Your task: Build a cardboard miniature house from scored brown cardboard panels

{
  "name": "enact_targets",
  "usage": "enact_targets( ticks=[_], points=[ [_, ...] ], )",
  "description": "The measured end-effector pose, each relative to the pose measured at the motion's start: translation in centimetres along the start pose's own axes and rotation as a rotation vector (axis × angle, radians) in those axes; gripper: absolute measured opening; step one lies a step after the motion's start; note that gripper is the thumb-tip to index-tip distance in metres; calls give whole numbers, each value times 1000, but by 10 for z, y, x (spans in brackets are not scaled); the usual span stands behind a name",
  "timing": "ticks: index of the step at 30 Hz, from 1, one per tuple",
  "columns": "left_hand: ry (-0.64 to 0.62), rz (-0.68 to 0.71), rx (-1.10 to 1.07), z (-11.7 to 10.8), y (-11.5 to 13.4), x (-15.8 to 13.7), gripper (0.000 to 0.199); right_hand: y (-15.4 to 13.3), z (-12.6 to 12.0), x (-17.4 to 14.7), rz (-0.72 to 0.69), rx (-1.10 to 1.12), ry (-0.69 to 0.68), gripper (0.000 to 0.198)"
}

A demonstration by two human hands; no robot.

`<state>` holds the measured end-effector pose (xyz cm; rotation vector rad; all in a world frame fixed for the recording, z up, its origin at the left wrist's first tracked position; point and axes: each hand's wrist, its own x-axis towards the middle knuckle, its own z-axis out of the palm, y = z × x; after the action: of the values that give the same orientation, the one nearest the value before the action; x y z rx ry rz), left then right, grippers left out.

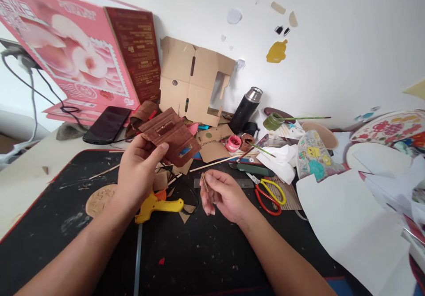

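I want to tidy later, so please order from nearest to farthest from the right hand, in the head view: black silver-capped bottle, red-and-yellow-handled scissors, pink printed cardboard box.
1. Scissors: just to the right of the right hand.
2. Bottle: farther back, near the wall.
3. Box: far left, at the back.

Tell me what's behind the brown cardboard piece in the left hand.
Past the edges of the brown piece, tan cardboard and a pink scrap show; blue shows through its lower cutout. Whatever lies behind its solid parts is covered and cannot be seen.
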<state>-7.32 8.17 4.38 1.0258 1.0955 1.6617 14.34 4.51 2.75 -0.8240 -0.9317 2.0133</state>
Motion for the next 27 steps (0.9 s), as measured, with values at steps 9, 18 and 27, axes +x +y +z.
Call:
enact_targets(
  ticks=[9,18,27],
  points=[
    [-17,-3,6,1,-1,-1,22,4,-3,0,21,24,12,43],
    [-31,-3,47,1,-2,-1,23,2,-5,-3,25,-28,20,43],
    [-48,-11,43,1,-2,-1,21,12,-2,-3,64,1,-37,43]
  ],
)
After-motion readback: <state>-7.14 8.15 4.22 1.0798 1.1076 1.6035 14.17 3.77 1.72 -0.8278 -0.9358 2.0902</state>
